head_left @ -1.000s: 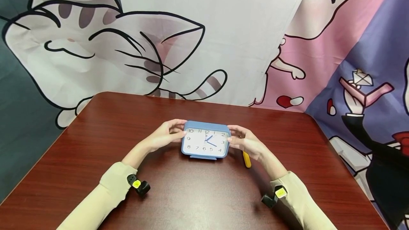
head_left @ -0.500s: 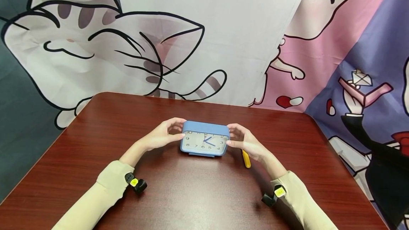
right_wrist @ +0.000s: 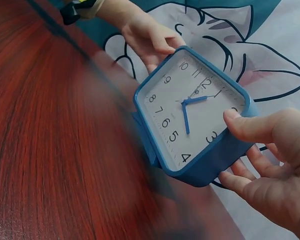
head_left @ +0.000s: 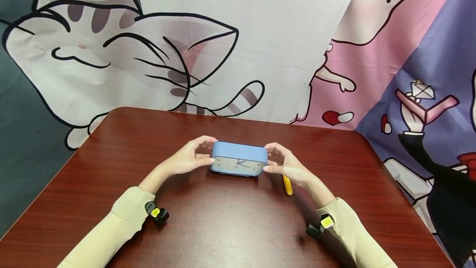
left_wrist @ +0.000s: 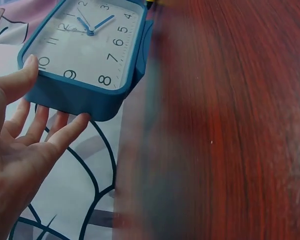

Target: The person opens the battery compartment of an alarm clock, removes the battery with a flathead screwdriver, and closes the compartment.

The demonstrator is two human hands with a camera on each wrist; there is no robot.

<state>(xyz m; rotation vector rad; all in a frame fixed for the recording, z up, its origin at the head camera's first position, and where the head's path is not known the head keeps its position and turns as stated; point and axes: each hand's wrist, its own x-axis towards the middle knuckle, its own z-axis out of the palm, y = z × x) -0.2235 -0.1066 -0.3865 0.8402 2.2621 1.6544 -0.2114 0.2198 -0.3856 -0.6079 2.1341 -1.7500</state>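
Observation:
A blue rectangular alarm clock [head_left: 239, 151] is held between both hands over the middle of the table, its top face turned toward the head camera and its white dial foreshortened. At its left end my left hand [head_left: 187, 157] grips it, the thumb on the front rim near the 10 and the other fingers along the side in the left wrist view. My right hand [head_left: 286, 163] pinches the opposite end, thumb [right_wrist: 242, 125] at the dial's edge near the 2 and 3. A blue foot [right_wrist: 146, 142] juts from the clock's base.
Beside the right hand a yellow-handled object [head_left: 287, 185] lies on the brown wooden table [head_left: 230, 226], partly hidden by that hand. Behind the table hangs a cloth [head_left: 282, 44] printed with cartoon cats. Both wrists wear small black cameras [head_left: 160, 215].
The clock has tipped, its top coming toward the head camera, so more of the blue top and less of the dial shows. Both hands keep their hold; the left forearm has shifted slightly left.

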